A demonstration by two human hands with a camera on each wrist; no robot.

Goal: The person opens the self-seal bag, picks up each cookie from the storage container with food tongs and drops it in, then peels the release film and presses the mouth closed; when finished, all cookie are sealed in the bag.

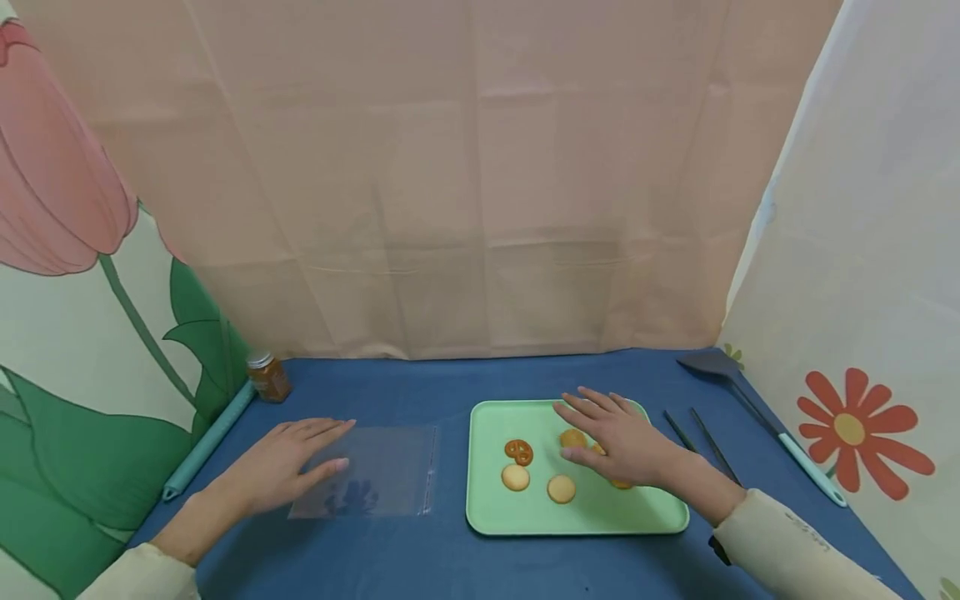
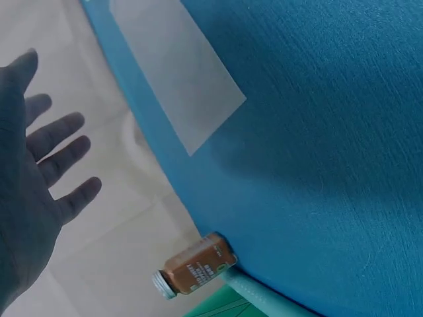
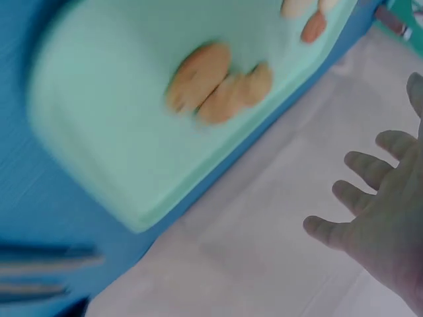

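Cookies (image 1: 561, 489) and a clear plastic bag (image 1: 393, 467) are what I find nearest the two hands. At the far left I see a brown jar (image 1: 270, 381) with a silvery lid, beside one end of a rolled teal mat (image 1: 210, 442). Next comes the left hand (image 1: 283, 467), fingers extended, gripping nothing, hanging over the left edge of the bag. The bag lies flat on the blue cloth (image 1: 405, 554); I cannot tell whether its mouth is parted. Right of it sits the green tray (image 1: 517, 518), holding the cookies and a pretzel (image 1: 519, 452). The right hand (image 1: 615, 440) is spread above the tray's right half, also gripping nothing, and hides some cookies from my head view. Beyond it lie two dark sticks (image 1: 714, 443), then a spatula (image 1: 754, 407). As for progress, every snack I can make out is on the tray, none in the bag; I judge nothing is in hand, and cannot tell what is left.
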